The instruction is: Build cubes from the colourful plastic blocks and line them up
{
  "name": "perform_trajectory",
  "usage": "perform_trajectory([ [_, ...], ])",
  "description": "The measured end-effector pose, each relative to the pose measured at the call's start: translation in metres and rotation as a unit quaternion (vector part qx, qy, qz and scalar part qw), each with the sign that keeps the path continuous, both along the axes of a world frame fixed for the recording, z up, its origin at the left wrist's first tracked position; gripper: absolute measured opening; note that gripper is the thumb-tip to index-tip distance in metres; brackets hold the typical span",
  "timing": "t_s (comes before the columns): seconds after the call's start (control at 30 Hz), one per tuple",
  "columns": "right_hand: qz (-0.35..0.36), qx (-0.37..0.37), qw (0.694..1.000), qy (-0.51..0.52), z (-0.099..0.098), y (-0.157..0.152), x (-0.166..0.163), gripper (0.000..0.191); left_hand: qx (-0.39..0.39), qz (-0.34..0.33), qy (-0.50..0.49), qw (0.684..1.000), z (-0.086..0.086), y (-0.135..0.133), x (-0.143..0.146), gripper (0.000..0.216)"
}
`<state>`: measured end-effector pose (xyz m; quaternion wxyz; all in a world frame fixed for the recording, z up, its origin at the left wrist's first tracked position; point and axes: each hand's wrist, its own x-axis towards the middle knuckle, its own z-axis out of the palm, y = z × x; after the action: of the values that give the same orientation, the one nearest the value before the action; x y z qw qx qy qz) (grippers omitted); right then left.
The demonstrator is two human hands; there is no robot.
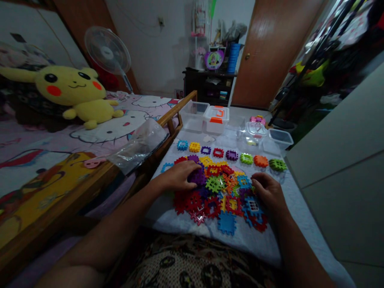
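Thumb and fingers of the left hand (181, 176) stand apart around a purple piece (197, 177) in the pile (213, 185) mid-table, pinch unclear; the right hand (270, 193), half-curled, sits beside a blue piece (243, 182), its hold also unclear. Sweeping carelessly could push the blue square (227, 223) off the table's (301, 216) near edge.

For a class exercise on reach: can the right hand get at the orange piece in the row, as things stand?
Probably yes: the orange piece lies just beyond the right hand, and only a strip of cloth seems to separate them, so the way looks free.
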<state>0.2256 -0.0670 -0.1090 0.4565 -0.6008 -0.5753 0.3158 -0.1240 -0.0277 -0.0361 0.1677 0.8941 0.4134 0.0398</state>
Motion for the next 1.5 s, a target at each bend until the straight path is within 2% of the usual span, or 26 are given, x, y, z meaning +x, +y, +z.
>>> perform_trajectory([
  [0.17,0.002,0.0,1.0,-0.001,0.001,-0.001,0.0,0.023,-0.015,-0.015,0.04,0.999,-0.003,0.004,0.016,0.06],
  [0.53,0.008,0.001,1.0,0.004,-0.002,0.0,0.001,0.021,-0.019,-0.024,0.08,0.996,-0.006,0.012,0.022,0.049],
  [0.77,0.001,0.008,1.0,0.0,0.001,0.0,0.0,0.022,-0.022,-0.025,0.114,0.993,-0.002,0.017,0.03,0.045],
  [0.9,0.002,0.005,1.0,0.006,0.001,-0.001,0.0,0.022,-0.035,-0.034,0.114,0.992,0.001,0.016,0.029,0.046],
  [1.07,0.003,0.007,1.0,-0.001,-0.001,0.0,0.001,0.021,-0.053,-0.007,0.111,0.992,0.001,0.012,0.021,0.05],
  [1.5,0.008,0.003,1.0,0.01,0.003,-0.002,-0.003,0.022,-0.039,0.013,0.046,0.998,-0.017,0.013,0.014,0.049],
])
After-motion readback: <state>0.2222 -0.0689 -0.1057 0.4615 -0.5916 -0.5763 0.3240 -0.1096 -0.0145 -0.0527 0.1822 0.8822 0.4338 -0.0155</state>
